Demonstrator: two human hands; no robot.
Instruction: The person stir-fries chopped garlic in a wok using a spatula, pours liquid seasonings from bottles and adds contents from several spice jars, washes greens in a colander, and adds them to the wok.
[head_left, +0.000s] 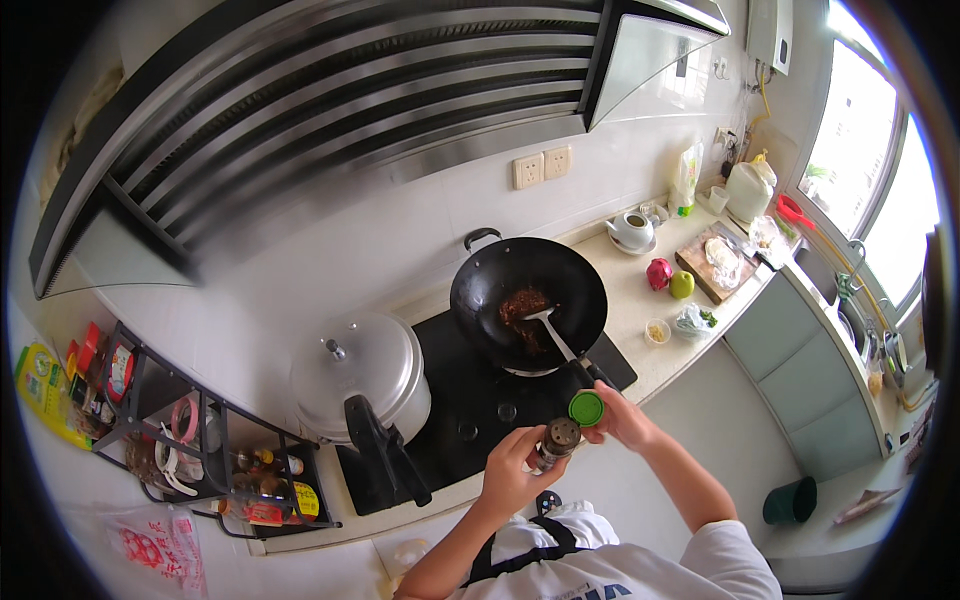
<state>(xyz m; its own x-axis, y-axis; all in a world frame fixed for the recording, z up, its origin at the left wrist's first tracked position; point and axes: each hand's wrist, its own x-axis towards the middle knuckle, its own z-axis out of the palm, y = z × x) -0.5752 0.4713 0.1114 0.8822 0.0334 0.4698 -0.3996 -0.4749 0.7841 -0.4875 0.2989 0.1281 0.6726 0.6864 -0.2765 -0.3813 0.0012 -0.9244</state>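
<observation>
My left hand (517, 465) is closed around a spice shaker jar (559, 442), whose perforated top faces up. Just to its right, my right hand (621, 420) holds a green lid (586, 409), off the jar. Beyond both hands a black wok (480, 292) stands on the black cooktop (465, 405), with dark reddish-brown food (523, 304) at its bottom. A metal spatula (555, 334) rests in the wok, its dark handle lying over the near rim beside the wok's handle.
A pressure cooker (360, 375) stands left of the wok, its handle pointing towards me. A black rack (217, 450) holds bottles and jars. Rightward on the counter are a white teapot (634, 230), dragon fruit (659, 274), green fruit (682, 284), small bowl (658, 331) and cutting board (709, 262). The range hood (360, 90) hangs above.
</observation>
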